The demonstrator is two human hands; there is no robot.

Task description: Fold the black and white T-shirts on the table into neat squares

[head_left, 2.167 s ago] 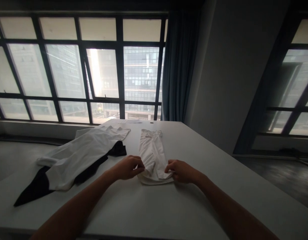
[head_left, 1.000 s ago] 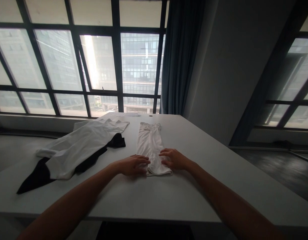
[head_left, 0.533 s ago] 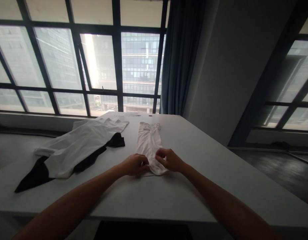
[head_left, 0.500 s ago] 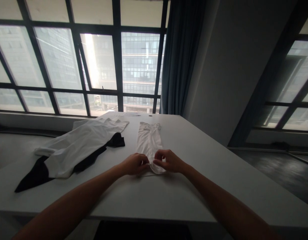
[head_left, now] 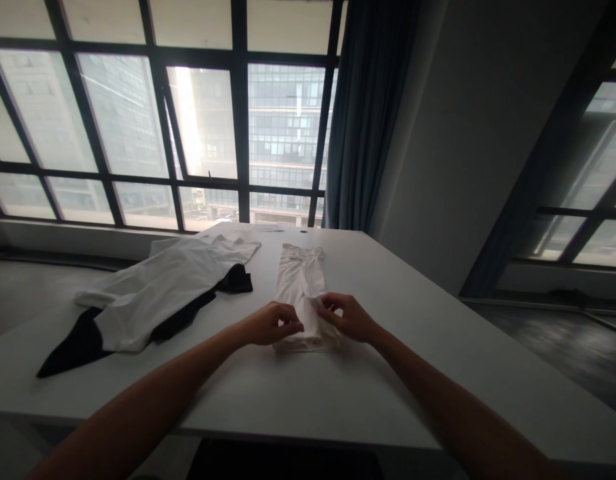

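Note:
A white garment [head_left: 299, 273], folded into a narrow upright strip with creases at its far end, lies in front of me on the table. My right hand [head_left: 351, 317] pinches the fabric at its right edge, thumb against fingers, with a small flap raised there. Over the near left edge is my left hand [head_left: 273, 323], fingers bent and thumb apart from them; I see no cloth between them. Part of the garment's near end is hidden behind my fingers.
On the left, white clothing [head_left: 168, 280] is spread over black clothing [head_left: 73, 343]. The white table [head_left: 388, 393] reaches toward the windows. Paper [head_left: 261, 228] and a dark round spot [head_left: 303, 231] are at its far end. A blue curtain [head_left: 358, 133] hangs behind.
My left hand has let go of the garment's near edge. My right hand has shifted slightly up and right, drawing fabric toward the right side. The view has turned a little left.

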